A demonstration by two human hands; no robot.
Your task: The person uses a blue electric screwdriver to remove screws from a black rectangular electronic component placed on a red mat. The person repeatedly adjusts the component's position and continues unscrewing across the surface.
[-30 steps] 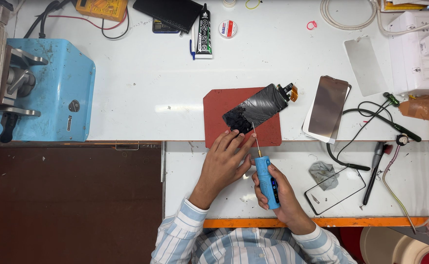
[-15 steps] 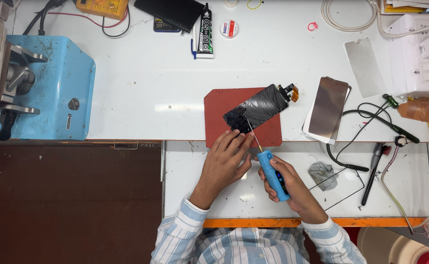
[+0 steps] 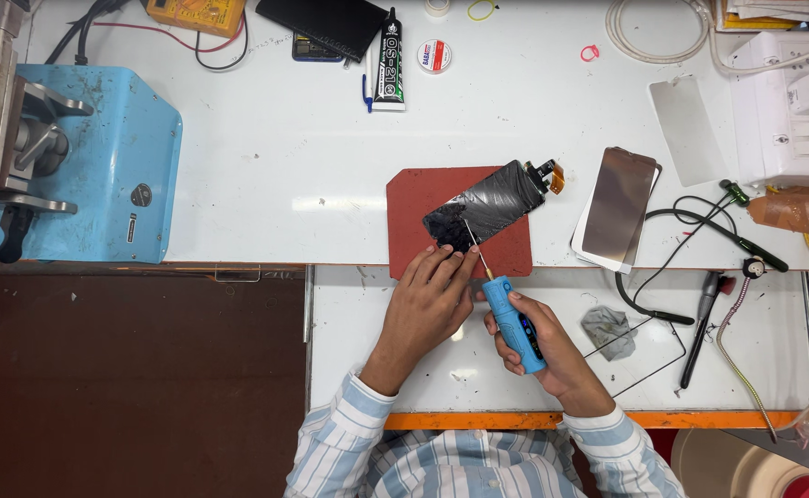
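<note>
Right grip (image 3: 538, 346) is wrapped tight around a blue tool (image 3: 513, 325), fingers curled on its handle, the thin metal tip slanting up and away to touch the dark screen (image 3: 485, 205). Left grip (image 3: 432, 304) lies just beside it with fingers pressed together and stretched forward, their tips resting on the near corner of the screen and the edge of the red mat (image 3: 423, 198) beneath it. Striped sleeves show at the near edge, over the orange lip of the counter (image 3: 266, 166).

Just right of the tool hand lie a crumpled grey wipe (image 3: 607, 327) and a thin glass frame (image 3: 667, 355); further right, a dark pen-like tool (image 3: 702, 314) and a loose black cable (image 3: 690, 221).

The screen sits tilted on the mat, its flex connector (image 3: 549, 173) pointing to the far right. Near it, a brownish shiny panel (image 3: 618, 205) rests on a white sheet, and a pale film strip (image 3: 688, 129) lies beyond that.

To the far left stands a blue machine (image 3: 100, 175) with metal levers. At the far edge are a glue tube (image 3: 391, 55), a black flat slab (image 3: 326, 23), a tape roll (image 3: 434, 55), a yellow meter (image 3: 197, 11) and a white power unit (image 3: 791, 101).
</note>
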